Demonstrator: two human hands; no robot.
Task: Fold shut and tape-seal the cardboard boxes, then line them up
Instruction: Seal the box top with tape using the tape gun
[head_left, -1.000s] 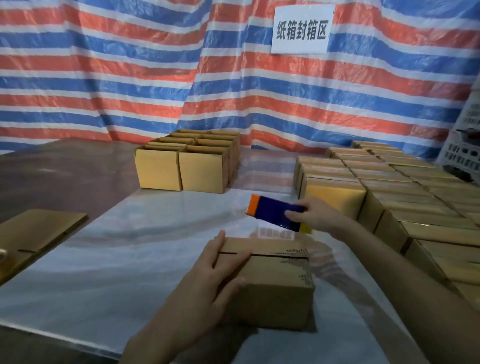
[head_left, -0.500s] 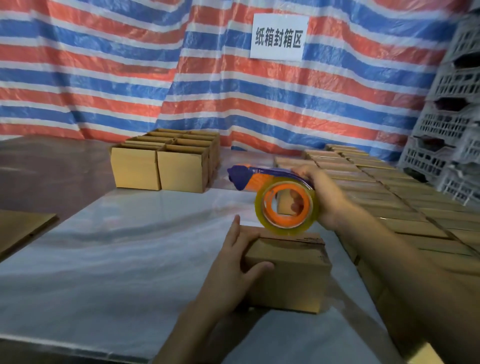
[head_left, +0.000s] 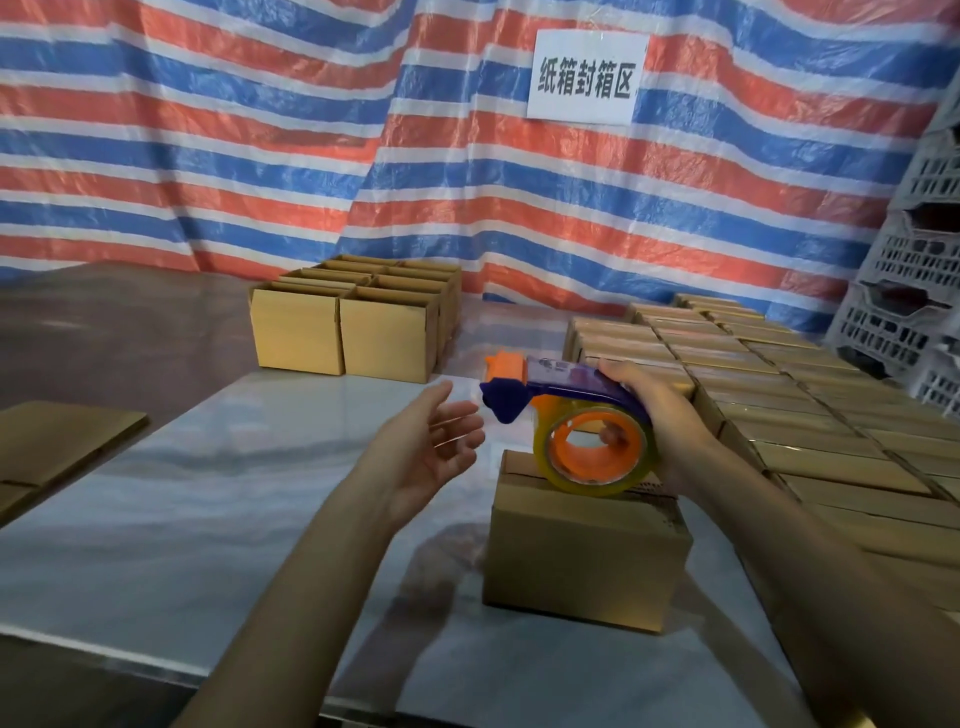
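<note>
A small cardboard box (head_left: 582, 556) with its flaps folded shut stands on the shiny table (head_left: 218, 499) in front of me. My right hand (head_left: 660, 415) grips a blue and orange tape dispenser (head_left: 566, 410) with a clear tape roll, held just above the box's top at its far edge. My left hand (head_left: 431, 447) hovers in the air left of the box, palm turned right, fingers spread and relaxed, touching nothing. Its fingertips are close to the dispenser's blue nose.
Rows of shut boxes (head_left: 779, 395) fill the table's right side. A group of open-topped boxes (head_left: 358, 322) stands at the back. Flat cardboard (head_left: 57, 441) lies at the left. White crates (head_left: 914, 291) stack at the far right, before a striped tarp with a white sign (head_left: 584, 78).
My left hand has let go of the box and lifted off it, opening toward the dispenser. The right hand brought the dispenser over the box and holds it just above the top.
</note>
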